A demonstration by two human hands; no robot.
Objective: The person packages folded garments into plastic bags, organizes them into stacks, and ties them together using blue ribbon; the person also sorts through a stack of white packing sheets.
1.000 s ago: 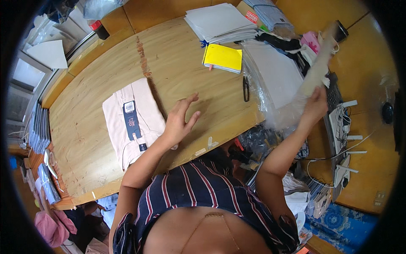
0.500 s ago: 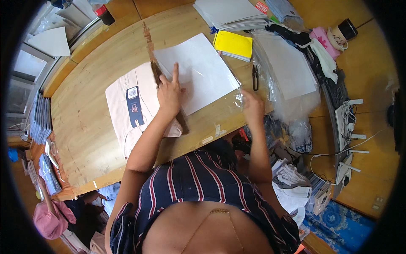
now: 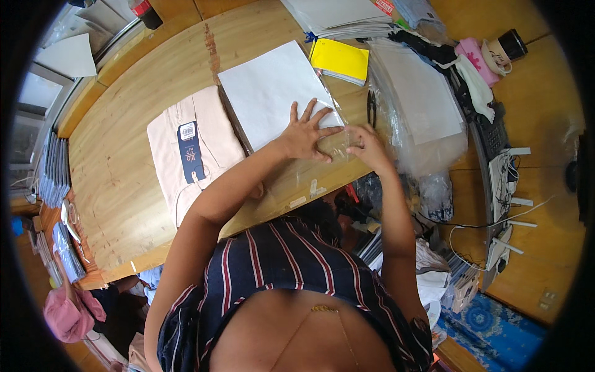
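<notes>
A white sheet (image 3: 263, 93) lies on the table, with a clear plastic bag (image 3: 291, 177) extending past its near edge. My left hand (image 3: 304, 136) rests on the sheet and bag, fingers spread wide. Beside it, my right hand (image 3: 367, 147) pinches the bag at its right-hand end, close to the left fingertips. To the left of the sheet is a folded pale pink garment (image 3: 217, 133) with a dark blue hang tag (image 3: 190, 152); my left forearm crosses its near right corner.
A yellow pad (image 3: 339, 59) sits beyond the sheet, with black thread snips (image 3: 371, 108) to its near right. Stacked clear bags with white sheets (image 3: 421, 93) cover the table's right side. A stack of white sheets (image 3: 334, 15) is at the back. A telephone (image 3: 493, 133) stands far right.
My left hand has moved right, from beside the garment onto the sheet, and spread its fingers. My right hand has come in and taken hold of the plastic bag's end.
</notes>
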